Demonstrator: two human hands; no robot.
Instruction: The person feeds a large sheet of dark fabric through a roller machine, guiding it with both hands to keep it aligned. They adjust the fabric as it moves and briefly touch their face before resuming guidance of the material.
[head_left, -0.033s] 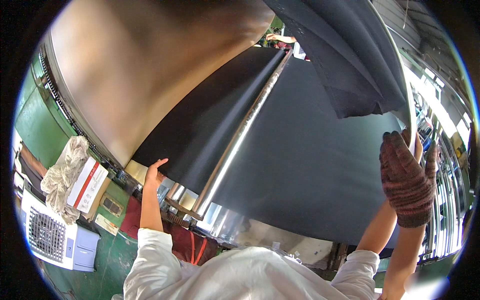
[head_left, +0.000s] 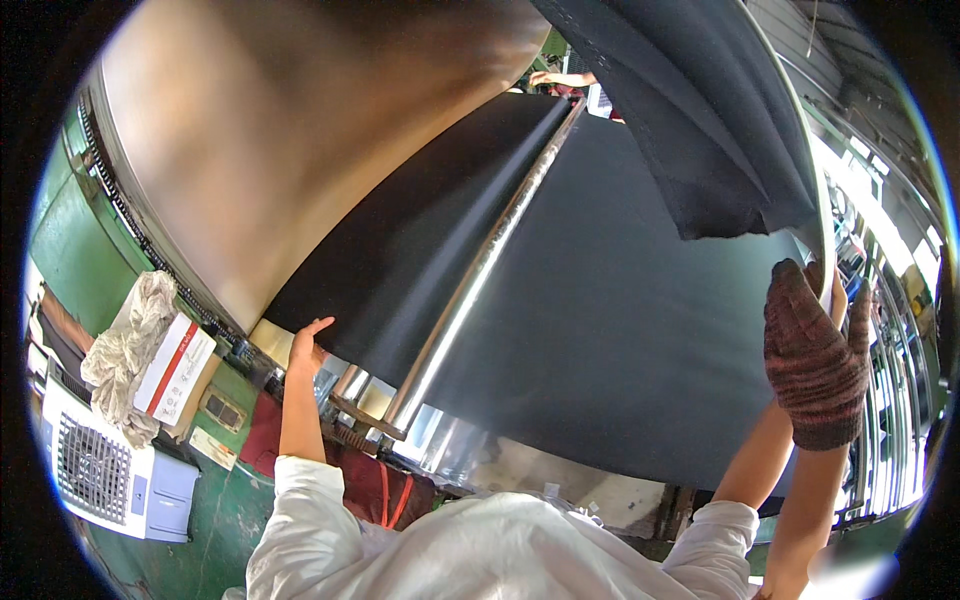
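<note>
A wide black sheet stretches across the middle and passes by a shiny metal bar. At its left edge my left hand, bare, is closed on the border, one finger lying along the top. My right forearm reaches up at the right. Another person's hand in a dark knitted glove covers most of my right hand, so its grip is hidden. The gloved hand is by the pale rim of a raised, folded black sheet.
A large brownish metal drum curves along the upper left. Lower left are a crumpled cloth, a white box with a red stripe and a white-and-blue cooler unit. A co-worker's arm shows beyond the sheet.
The raised black sheet's lower edge has shifted slightly right and down. The gloved hand's fingers have closed up a little. My left hand looks unchanged.
</note>
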